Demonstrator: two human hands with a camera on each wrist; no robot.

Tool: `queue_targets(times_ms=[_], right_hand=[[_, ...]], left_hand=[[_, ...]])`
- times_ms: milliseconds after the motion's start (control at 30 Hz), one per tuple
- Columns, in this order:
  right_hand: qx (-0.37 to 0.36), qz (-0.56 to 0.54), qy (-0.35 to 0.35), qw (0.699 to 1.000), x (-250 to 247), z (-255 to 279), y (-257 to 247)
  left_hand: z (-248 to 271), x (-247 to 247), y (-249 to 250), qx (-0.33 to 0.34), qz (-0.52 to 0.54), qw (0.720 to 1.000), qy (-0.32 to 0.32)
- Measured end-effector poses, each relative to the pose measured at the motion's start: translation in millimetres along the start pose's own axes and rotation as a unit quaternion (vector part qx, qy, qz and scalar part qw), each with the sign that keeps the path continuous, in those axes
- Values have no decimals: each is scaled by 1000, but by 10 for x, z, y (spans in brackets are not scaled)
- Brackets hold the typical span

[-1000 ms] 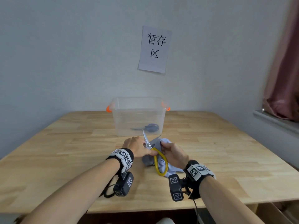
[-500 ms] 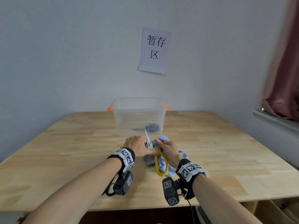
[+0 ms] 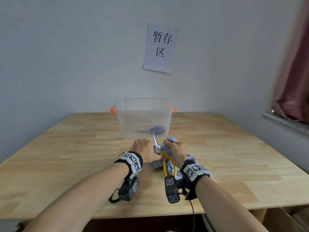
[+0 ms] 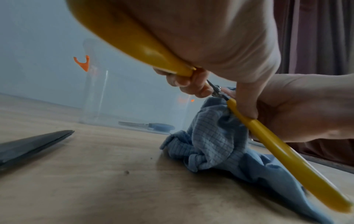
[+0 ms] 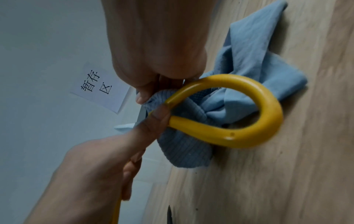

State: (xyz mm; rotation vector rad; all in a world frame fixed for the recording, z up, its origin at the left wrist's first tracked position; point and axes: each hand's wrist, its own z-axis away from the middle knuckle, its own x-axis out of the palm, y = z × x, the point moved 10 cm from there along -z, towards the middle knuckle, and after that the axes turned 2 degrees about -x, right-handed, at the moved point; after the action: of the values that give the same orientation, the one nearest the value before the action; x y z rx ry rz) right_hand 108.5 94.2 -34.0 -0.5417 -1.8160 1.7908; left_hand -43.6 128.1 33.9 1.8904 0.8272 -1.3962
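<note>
Sliding in over the last second, the right hand (image 3: 177, 151) has closed up against the scissors (image 3: 156, 145) and its forearm has swung leftward. The raised blade has kept its place, pointing up and away with a slight lean to the left.

At the left the wooden table (image 3: 66, 156) shows only its grain. Next comes the left hand (image 3: 143, 150), near the table's middle. Its fingers and thumb are curled round one yellow handle close to the pivot, holding the scissors off the wood. The other handle, a big yellow loop, hangs toward the near edge, well apart from the first, so the blades seem to be open. One blade stands bare; the other I cannot see.

Beyond the blade tip stands a clear bin (image 3: 123, 118) with orange handles and a blue-handled pair (image 3: 158, 129) on its floor. A paper sign (image 3: 160, 47) hangs on the wall above.

Right of the pivot the blue cloth (image 3: 172, 139) is bunched against the metal, its loose end trailing on the table under the loop. The right hand pinches that bunch with curled fingers, the thumb (image 5: 141, 97) pressing it inward. A curtain (image 3: 294, 72) hangs at the far right.

This looks like wiping the blades. If the handles swing together, the blades could shear cloth or a fingertip. A stroke toward the edge could cut through the wad where the thumb bears down. The trailing end might also snag the loop.
</note>
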Motion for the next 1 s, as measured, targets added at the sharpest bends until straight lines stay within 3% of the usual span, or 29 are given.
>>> queue_targets(times_ms=[167,500,733,867,1000], right_hand=[[0,-3,-11,1000,3,-73,-4],[-8,13,33,999,-42,-128,82],[3,7,61,998,-269,-263,122],[24,80,-36,996,-68,-207,178],[42,176,-172,968,209,-253,277]], left_hand=[[-25,59,-41,-15,20,999,-28],[14,163,-109,-24,5,997,-69],[6,128,-324,-56,27,996,-61],[-12,91,-392,-77,62,994,-52],[-35,118,-375,-70,71,993,-59]])
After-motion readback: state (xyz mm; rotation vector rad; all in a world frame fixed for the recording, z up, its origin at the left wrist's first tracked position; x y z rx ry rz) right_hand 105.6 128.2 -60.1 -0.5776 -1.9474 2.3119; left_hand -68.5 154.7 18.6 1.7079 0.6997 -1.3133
